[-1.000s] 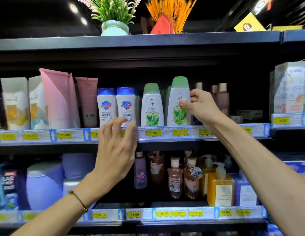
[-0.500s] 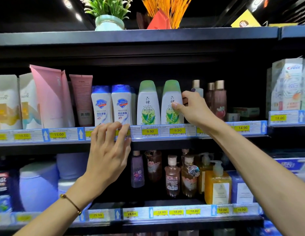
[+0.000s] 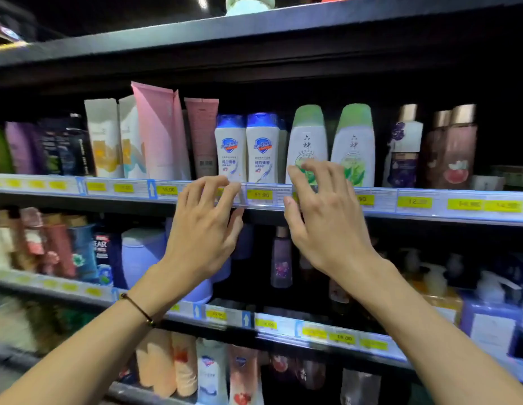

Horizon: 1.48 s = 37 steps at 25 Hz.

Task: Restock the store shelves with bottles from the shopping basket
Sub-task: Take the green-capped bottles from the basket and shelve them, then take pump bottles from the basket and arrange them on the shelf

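1. Above the yellow-tagged price rail, two green-capped bottles stand upright side by side, just right of two blue-capped bottles.
2. The left hand hangs before the rail, fingers loosely curled, holding nothing.
3. The right hand is raised before the nearer green-capped one, fingers spread and bent, empty; whether they touch it cannot be told.

This was a shop, at its toiletries section: dark shelves ran in tiers, each front edge carrying a strip of yellow price tags with printed figures. Branded goods stood along those edges in facing rows. Twin blue-capped bottles stood beside twin green-capped bottles, with tubes to their left.
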{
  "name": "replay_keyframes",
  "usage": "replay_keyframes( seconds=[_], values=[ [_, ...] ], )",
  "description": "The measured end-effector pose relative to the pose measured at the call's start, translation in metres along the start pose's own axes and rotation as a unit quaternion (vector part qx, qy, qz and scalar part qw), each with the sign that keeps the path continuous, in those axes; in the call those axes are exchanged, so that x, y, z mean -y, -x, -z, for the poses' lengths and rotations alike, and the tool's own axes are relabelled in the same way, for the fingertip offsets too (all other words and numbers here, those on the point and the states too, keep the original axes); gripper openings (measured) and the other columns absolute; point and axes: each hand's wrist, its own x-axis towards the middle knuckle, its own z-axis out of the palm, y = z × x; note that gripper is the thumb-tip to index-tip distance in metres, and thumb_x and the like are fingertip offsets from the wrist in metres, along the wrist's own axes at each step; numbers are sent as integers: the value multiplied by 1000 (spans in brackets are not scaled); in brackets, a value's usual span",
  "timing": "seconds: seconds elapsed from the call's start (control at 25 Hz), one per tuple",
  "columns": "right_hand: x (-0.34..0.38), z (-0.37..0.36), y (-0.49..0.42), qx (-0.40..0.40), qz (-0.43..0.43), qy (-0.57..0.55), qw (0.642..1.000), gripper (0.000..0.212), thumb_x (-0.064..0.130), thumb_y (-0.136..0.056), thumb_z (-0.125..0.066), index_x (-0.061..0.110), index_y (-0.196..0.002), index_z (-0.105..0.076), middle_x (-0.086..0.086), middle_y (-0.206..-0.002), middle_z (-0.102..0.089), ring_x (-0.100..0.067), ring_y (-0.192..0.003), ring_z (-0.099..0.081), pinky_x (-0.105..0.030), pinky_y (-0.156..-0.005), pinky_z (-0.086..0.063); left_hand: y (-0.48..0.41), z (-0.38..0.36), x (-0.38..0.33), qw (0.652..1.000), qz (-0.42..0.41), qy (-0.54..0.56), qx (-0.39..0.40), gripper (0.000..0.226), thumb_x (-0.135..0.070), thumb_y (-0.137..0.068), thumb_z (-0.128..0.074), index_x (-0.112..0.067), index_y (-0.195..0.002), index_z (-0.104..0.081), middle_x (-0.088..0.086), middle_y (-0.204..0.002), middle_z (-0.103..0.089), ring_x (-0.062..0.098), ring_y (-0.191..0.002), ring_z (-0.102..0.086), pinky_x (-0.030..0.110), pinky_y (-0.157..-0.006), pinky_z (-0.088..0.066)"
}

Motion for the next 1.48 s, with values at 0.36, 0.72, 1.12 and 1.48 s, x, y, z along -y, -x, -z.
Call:
replay_keyframes(
  seconds=[0.36, 0.72, 1.12, 1.48],
  values=[
    [191, -88, 3, 7, 157, -201, 967, 42, 27, -91, -52, 4, -125, -61, -18, -127, -57, -39, -121, -50, -47, -105, -42, 178, 113, 180, 898, 232, -301, 221, 43, -43, -91, -40, -15, -117, -59, 11, -123, -57, 36, -113, -52, 53, -99, -41],
    [493, -199, 82, 222, 323, -348, 852, 48, 33, -88, -41, 2, -120, -60, -23, -129, -54, -44, -115, -51, -52, -89, -53, 414, 265, 311, 750, 428, -362, 351, 52, -43, -89, -33, -8, -116, -62, 19, -116, -58, 40, -106, -54, 56, -90, -44],
    [679, -336, 241, 459, 396, -343, 717, 45, 23, -99, -54, 3, -139, -51, -20, -137, -49, -41, -121, -46, -50, -98, -45, 618, 296, 379, 594, 582, -280, 479, 45, -39, -104, -41, -11, -140, -45, 16, -139, -47, 39, -125, -43, 56, -102, -37],
    [766, -514, 358, 611, 390, -325, 608, 45, 31, -85, -40, 7, -118, -60, -17, -118, -54, -42, -106, -54, -54, -82, -53, 753, 199, 427, 458, 718, -169, 496, 40, -33, -104, -43, -11, -138, -45, 15, -134, -51, 37, -120, -49, 46, -96, -41]
  ],
)
